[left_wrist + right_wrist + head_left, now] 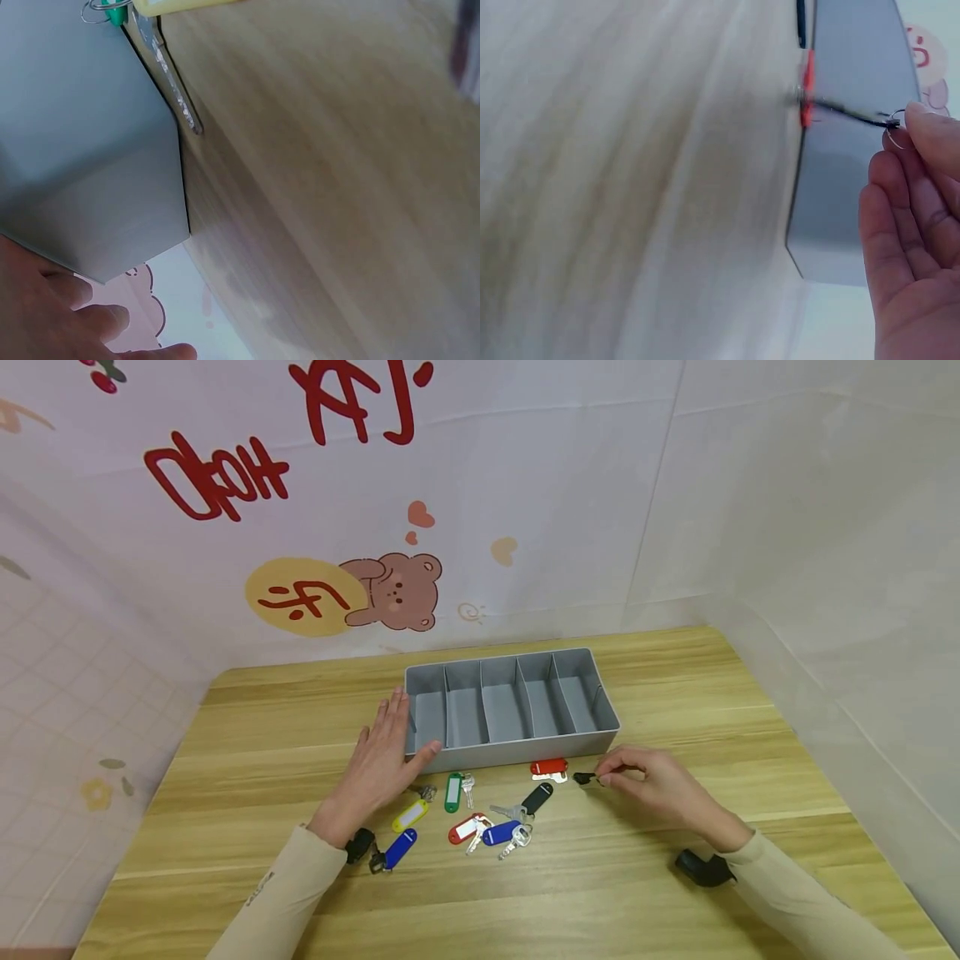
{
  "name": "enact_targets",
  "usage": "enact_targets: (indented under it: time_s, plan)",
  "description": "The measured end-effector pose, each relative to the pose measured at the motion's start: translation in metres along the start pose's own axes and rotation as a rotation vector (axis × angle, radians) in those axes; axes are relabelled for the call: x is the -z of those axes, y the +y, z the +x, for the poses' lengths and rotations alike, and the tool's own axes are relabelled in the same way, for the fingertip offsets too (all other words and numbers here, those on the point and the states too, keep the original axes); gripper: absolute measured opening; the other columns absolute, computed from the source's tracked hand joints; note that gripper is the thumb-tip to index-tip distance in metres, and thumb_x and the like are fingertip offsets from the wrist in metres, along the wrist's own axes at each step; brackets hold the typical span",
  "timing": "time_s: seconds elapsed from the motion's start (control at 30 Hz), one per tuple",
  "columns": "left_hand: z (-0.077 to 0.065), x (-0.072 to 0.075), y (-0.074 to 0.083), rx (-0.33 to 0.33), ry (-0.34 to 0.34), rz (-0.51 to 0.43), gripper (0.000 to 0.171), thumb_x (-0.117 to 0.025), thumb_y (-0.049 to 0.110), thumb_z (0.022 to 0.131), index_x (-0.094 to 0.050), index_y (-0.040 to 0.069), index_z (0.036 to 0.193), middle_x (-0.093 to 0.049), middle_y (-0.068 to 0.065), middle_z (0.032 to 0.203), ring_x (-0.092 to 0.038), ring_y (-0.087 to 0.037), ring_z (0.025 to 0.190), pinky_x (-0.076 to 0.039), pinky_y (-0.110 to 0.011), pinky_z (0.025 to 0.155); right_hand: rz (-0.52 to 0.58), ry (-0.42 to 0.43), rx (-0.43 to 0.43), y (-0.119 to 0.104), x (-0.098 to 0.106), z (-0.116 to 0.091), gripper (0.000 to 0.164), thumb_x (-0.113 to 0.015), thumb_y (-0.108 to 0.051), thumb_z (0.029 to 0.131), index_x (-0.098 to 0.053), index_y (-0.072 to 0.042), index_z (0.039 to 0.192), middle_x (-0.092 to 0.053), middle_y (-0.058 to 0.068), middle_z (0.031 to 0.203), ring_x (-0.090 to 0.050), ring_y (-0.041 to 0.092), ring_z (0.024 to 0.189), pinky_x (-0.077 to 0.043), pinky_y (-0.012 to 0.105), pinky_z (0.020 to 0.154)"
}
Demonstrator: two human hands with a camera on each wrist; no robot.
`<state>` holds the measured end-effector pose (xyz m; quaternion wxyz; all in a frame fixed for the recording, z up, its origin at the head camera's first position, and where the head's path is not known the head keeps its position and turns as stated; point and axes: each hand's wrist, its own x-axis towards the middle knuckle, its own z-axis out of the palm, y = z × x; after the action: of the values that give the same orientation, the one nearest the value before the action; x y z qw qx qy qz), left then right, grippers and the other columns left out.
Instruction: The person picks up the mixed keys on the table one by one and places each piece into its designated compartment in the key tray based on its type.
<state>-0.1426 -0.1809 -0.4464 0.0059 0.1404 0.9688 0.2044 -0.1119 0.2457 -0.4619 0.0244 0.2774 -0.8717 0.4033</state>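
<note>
A grey organizer tray (517, 750) with several compartments stands on the table. My left hand (381, 760) rests against its left end, fingers extended and thumb at the front rim; in the left wrist view those fingers (101, 319) lie along the tray's end. At the tray's front right corner, my right hand (656, 783) pinches a key ring with a dark key tag (583, 777). The right wrist view shows the ring (895, 129) between thumb and fingertips, the tag (851, 112) jutting out edge-on. Whether a key hangs from it is hard to tell.
In front of the tray lie tagged keys: red (550, 767), black (537, 798), green (453, 792), yellow (410, 816), another red (467, 828), blue (501, 833) and another blue (401, 849). A printed cloth (570, 527) hangs behind the table.
</note>
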Motion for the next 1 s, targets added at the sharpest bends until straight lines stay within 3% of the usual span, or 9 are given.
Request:
enact_targets:
  time_s: [0.3, 0.47, 0.67, 1.0]
  plan:
    - [-0.001, 0.0, -0.001, -0.007, 0.004, 0.007, 0.099, -0.045, 0.066, 0.102, -0.006, 0.001, 0.165, -0.001, -0.016, 0.173, -0.01, -0.042, 0.157, -0.021, -0.074, 0.115, -0.002, 0.079, -0.042, -0.019, 0.017, -0.003, 0.014, -0.076, -0.005, 0.093, -0.078, -0.018, 0.097, -0.074, -0.01, 0.099, -0.068, 0.004, 0.091, -0.052, 0.016, 0.079]
    - [-0.001, 0.0, -0.001, -0.009, 0.008, 0.008, 0.1, -0.045, 0.067, 0.102, -0.006, 0.001, 0.165, -0.001, -0.016, 0.173, -0.011, -0.041, 0.157, -0.021, -0.074, 0.115, 0.06, 0.123, -0.058, -0.032, 0.027, 0.002, 0.016, -0.075, -0.003, 0.094, -0.078, -0.019, 0.098, -0.075, -0.006, 0.102, -0.068, 0.005, 0.098, -0.049, 0.012, 0.089]
    - [-0.001, 0.0, 0.0, -0.009, 0.011, 0.004, 0.1, -0.044, 0.068, 0.102, -0.005, 0.001, 0.165, -0.001, -0.015, 0.173, -0.011, -0.039, 0.157, -0.021, -0.073, 0.115, 0.114, 0.192, -0.074, -0.04, 0.035, 0.007, 0.015, -0.074, 0.0, 0.094, -0.078, -0.014, 0.099, -0.075, -0.003, 0.101, -0.069, 0.007, 0.098, -0.05, 0.013, 0.089]
    - [-0.001, 0.002, 0.001, 0.001, 0.004, 0.01, 0.099, -0.045, 0.067, 0.102, -0.006, 0.0, 0.165, -0.001, -0.015, 0.173, -0.011, -0.039, 0.158, -0.022, -0.072, 0.116, 0.105, 0.282, -0.087, -0.052, 0.041, 0.02, 0.011, -0.074, 0.001, 0.094, -0.077, -0.007, 0.101, -0.075, 0.007, 0.103, -0.068, 0.004, 0.099, -0.049, 0.012, 0.09]
